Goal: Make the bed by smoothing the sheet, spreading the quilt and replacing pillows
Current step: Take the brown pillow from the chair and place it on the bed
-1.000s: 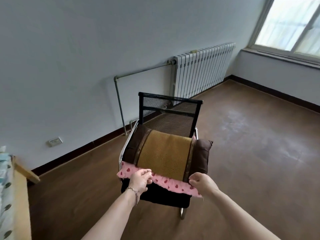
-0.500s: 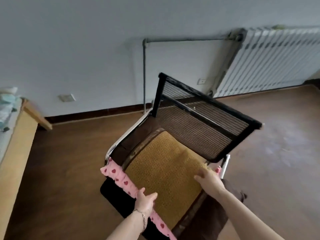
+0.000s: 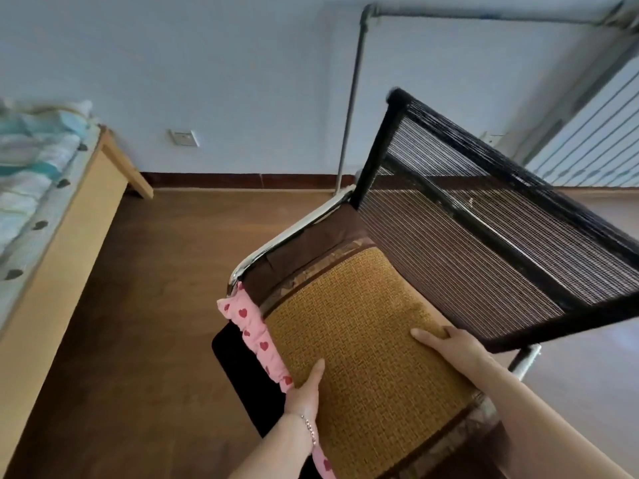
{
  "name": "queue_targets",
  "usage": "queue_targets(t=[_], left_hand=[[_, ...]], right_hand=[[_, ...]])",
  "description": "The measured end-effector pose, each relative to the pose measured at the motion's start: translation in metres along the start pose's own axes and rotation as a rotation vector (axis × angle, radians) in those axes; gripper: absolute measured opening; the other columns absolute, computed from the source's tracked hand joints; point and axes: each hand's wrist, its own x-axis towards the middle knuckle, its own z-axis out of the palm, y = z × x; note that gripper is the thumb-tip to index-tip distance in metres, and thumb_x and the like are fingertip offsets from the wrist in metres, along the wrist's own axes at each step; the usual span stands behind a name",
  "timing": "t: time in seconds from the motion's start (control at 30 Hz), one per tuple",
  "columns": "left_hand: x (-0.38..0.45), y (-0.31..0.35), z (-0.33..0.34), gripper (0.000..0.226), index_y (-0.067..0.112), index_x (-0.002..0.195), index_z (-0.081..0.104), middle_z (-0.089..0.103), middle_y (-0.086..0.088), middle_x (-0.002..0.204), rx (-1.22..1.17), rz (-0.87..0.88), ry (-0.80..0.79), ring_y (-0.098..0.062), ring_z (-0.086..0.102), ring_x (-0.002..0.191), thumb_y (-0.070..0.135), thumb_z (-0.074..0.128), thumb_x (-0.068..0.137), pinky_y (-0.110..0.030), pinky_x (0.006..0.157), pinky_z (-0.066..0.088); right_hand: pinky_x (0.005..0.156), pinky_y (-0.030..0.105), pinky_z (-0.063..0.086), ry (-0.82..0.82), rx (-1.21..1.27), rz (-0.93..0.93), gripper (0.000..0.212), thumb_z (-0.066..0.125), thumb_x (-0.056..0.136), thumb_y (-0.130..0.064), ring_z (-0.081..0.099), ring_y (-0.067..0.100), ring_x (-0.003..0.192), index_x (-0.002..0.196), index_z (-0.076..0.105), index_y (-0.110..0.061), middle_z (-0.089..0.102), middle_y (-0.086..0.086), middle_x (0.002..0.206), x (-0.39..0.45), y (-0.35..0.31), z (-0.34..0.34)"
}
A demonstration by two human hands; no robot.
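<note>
Hands frame a pillow on a chair. The left hand [image 3: 306, 392] grips the near-left edge of the brown-bordered pillow with a woven yellow mat face [image 3: 363, 344], its thumb lying up on the mat and its other fingers hidden under the edge; a thin bracelet [image 3: 310, 426] circles that wrist. The right hand [image 3: 453, 344] holds the pillow's far-right edge, thumb stretched along the mat and the remaining fingers tucked down the side, out of sight, close under the chair's backrest. The pillow sits on the seat of a black mesh-backed chair with a chromed tube frame [image 3: 484, 229], and beneath it lies a pink cushion printed with red hearts [image 3: 256, 333], whose edge shows as a strip along the pillow's left side and touches the left hand. The chair stands on a brown floor [image 3: 155, 305]. At the left edge is the wooden-framed bed [image 3: 69, 236], well apart from the chair, carrying crumpled white and teal bedding [image 3: 31, 150]. On the pale wall behind are a white socket plate [image 3: 184, 137], a grey pipe [image 3: 352, 95] running up and then across, and a white ribbed radiator [image 3: 594, 146] at the far right.
</note>
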Motion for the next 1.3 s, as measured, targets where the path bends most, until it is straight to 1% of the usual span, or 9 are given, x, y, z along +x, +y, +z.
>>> queue_targets(t=[0.1, 0.27, 0.4, 0.6, 0.8, 0.87, 1.03, 1.17, 1.3], left_hand=[[-0.028, 0.011, 0.001, 0.110, 0.007, 0.146, 0.033, 0.048, -0.013, 0.141, 0.048, 0.025, 0.070, -0.033, 0.047, 0.128, 0.065, 0.077, 0.063, -0.044, 0.112, 0.034], [-0.067, 0.024, -0.016, 0.091, 0.006, 0.145, 0.037, 0.051, -0.013, 0.138, 0.092, 0.135, 0.079, -0.032, 0.051, 0.124, 0.047, 0.077, 0.074, -0.043, 0.108, 0.039], [-0.107, 0.038, -0.044, 0.081, 0.003, 0.141, 0.041, 0.054, -0.016, 0.134, 0.075, 0.122, 0.036, -0.034, 0.054, 0.120, 0.041, 0.076, 0.079, -0.044, 0.105, 0.043], [-0.175, 0.051, -0.109, 0.080, 0.006, 0.144, 0.039, 0.055, -0.015, 0.133, 0.062, 0.163, -0.080, -0.035, 0.055, 0.118, 0.043, 0.072, 0.082, -0.046, 0.103, 0.044], [-0.218, 0.094, -0.205, 0.082, 0.013, 0.138, 0.048, 0.063, -0.010, 0.116, 0.084, 0.372, -0.127, -0.032, 0.062, 0.100, 0.047, 0.078, 0.069, -0.045, 0.094, 0.050], [-0.233, 0.106, -0.243, 0.067, 0.006, 0.130, 0.055, 0.064, -0.013, 0.116, 0.051, 0.409, -0.129, -0.033, 0.063, 0.101, 0.038, 0.078, 0.077, -0.044, 0.093, 0.051], [-0.252, 0.126, -0.335, 0.063, 0.000, 0.127, 0.057, 0.063, -0.016, 0.120, -0.021, 0.450, -0.107, -0.034, 0.063, 0.102, 0.030, 0.080, 0.076, -0.046, 0.095, 0.050], [-0.272, 0.123, -0.412, 0.065, 0.000, 0.133, 0.050, 0.056, -0.016, 0.130, -0.073, 0.464, -0.017, -0.036, 0.056, 0.116, 0.030, 0.076, 0.082, -0.044, 0.104, 0.042], [-0.294, 0.099, -0.489, 0.067, 0.004, 0.129, 0.054, 0.061, -0.017, 0.124, -0.181, 0.520, 0.015, -0.036, 0.061, 0.106, 0.032, 0.081, 0.074, -0.053, 0.099, 0.046]], right_hand=[[0.094, 0.045, 0.049, 0.089, -0.051, -0.072, 0.088, 0.058, 0.065, -0.084, 0.062, 0.019, 0.093, 0.126, 0.057, -0.020, 0.062, -0.007, 0.099, -0.020, -0.004, 0.001], [0.068, 0.036, 0.058, 0.239, -0.116, -0.138, 0.070, 0.049, 0.061, -0.088, 0.067, 0.012, 0.070, 0.089, 0.064, -0.025, 0.069, -0.007, 0.077, -0.081, -0.017, -0.002], [0.068, 0.037, 0.057, 0.326, -0.095, -0.175, 0.066, 0.049, 0.061, -0.087, 0.068, 0.010, 0.066, 0.079, 0.068, -0.026, 0.071, -0.008, 0.069, -0.137, -0.026, 0.001], [0.066, 0.033, 0.057, 0.431, 0.000, -0.265, 0.047, 0.058, 0.075, -0.070, 0.070, 0.011, 0.067, 0.088, 0.067, -0.026, 0.071, -0.005, 0.076, -0.248, -0.051, 0.022], [0.072, 0.036, 0.056, 0.564, 0.072, -0.271, 0.054, 0.057, 0.073, -0.078, 0.067, 0.015, 0.073, 0.083, 0.065, -0.025, 0.070, -0.005, 0.078, -0.340, -0.094, 0.079], [0.069, 0.033, 0.053, 0.577, 0.104, -0.290, 0.052, 0.057, 0.076, -0.076, 0.066, 0.014, 0.073, 0.082, 0.064, -0.024, 0.069, -0.005, 0.078, -0.367, -0.111, 0.105], [0.076, 0.037, 0.056, 0.521, 0.109, -0.403, 0.051, 0.057, 0.078, -0.075, 0.067, 0.013, 0.075, 0.087, 0.064, -0.026, 0.070, -0.006, 0.081, -0.410, -0.154, 0.159], [0.066, 0.031, 0.056, 0.461, 0.089, -0.521, 0.053, 0.056, 0.080, -0.074, 0.068, 0.013, 0.070, 0.090, 0.065, -0.023, 0.071, -0.004, 0.080, -0.441, -0.185, 0.207], [0.063, 0.033, 0.057, 0.383, 0.062, -0.626, 0.062, 0.054, 0.077, -0.077, 0.068, 0.017, 0.068, 0.085, 0.064, -0.016, 0.071, 0.001, 0.078, -0.473, -0.200, 0.256]])
